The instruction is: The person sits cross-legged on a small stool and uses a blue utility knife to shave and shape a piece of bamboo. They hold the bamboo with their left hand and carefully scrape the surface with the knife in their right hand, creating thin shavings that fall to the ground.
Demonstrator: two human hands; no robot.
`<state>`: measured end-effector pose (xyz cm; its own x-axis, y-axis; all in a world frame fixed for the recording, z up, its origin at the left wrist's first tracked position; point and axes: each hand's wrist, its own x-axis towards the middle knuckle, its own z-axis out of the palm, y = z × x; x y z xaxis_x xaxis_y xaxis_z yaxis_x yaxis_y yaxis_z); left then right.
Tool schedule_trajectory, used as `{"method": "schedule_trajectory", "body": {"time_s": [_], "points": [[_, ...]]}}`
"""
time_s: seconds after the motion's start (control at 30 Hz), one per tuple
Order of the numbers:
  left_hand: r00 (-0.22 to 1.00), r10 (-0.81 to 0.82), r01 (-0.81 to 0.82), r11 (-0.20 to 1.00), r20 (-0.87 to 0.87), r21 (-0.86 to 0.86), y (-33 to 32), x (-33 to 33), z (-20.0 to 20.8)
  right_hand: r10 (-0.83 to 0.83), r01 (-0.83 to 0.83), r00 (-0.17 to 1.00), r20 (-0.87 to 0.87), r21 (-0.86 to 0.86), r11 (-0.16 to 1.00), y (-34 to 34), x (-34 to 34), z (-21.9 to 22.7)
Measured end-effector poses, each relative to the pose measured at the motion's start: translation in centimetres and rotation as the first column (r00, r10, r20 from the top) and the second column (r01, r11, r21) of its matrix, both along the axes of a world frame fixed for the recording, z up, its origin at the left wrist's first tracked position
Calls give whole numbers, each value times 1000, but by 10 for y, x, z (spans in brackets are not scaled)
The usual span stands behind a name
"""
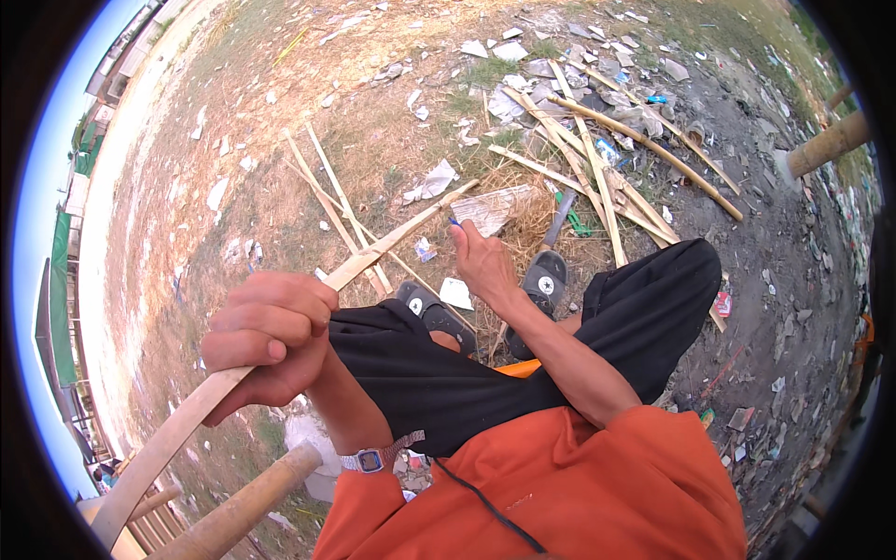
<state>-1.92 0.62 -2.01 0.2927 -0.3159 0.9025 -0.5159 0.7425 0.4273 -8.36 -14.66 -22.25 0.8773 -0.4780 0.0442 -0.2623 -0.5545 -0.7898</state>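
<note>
My left hand point(271, 336) is wrapped round a long, pale split bamboo strip point(378, 250). The strip bends past my left side at its near end and reaches out in front of me at its far end. Just right of that far part is my right hand point(485, 266), its fingers pinched together. A small blue object point(455, 222) pokes out of them; what kind it is cannot be made out. A large knife point(560, 217) with a dark blade rests beyond my right foot, beside a pale flat slab point(495, 209) and dry straw.
More bamboo strips point(597, 168) lie crossed at front right, with a round bamboo pole point(653, 147) among them. Other thin strips point(341, 201) lie at front left. Thick bamboo posts point(826, 145) stand at the right and lower left. Litter and broken shards cover the ground.
</note>
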Motion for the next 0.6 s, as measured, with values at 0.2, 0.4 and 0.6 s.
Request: {"method": "schedule_trajectory", "body": {"time_s": [0.2,0.4,0.6], "points": [[999,7,-6,1000,33,-29,1,6,1,-20,21,1000,18,-19,1000,2,1,-10],[1000,-10,10,1000,20,14,-6,-2,1,-44,44,999,17,-9,999,1,9,-24],[994,52,-61,994,-94,-90,9,11,-5,20,-21,1000,-8,-66,998,0,7,-27]]}}
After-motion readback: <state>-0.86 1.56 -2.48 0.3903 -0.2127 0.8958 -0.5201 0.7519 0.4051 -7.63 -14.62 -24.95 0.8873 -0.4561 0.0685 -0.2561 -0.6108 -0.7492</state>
